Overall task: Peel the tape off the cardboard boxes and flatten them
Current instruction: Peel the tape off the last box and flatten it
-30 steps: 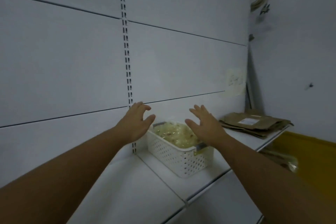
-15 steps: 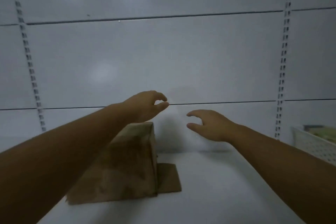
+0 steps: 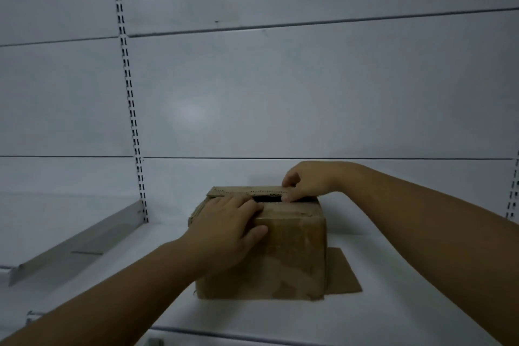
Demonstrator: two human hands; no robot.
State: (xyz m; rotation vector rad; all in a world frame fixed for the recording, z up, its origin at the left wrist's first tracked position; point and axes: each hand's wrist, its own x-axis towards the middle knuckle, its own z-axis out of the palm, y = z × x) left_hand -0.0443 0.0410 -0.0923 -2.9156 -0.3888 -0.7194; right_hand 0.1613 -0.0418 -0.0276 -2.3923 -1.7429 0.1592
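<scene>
Shelf [image 3: 393, 275]: white, bears a brown box [image 3: 295, 255].
Wall [image 3: 309, 93]: white panels, slotted rail [image 3: 129, 93].
Left hand [image 3: 227, 230]: flat on box top.
Right hand [image 3: 306, 181]: pinches far flap [image 3: 247, 191].

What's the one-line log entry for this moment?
left hand: rests on cardboard box top | right hand: pinches far flap | box: upright on shelf, not flattened

One cardboard box [image 3: 292, 255], two hands [image 3: 224, 230] [image 3: 307, 182]
</scene>
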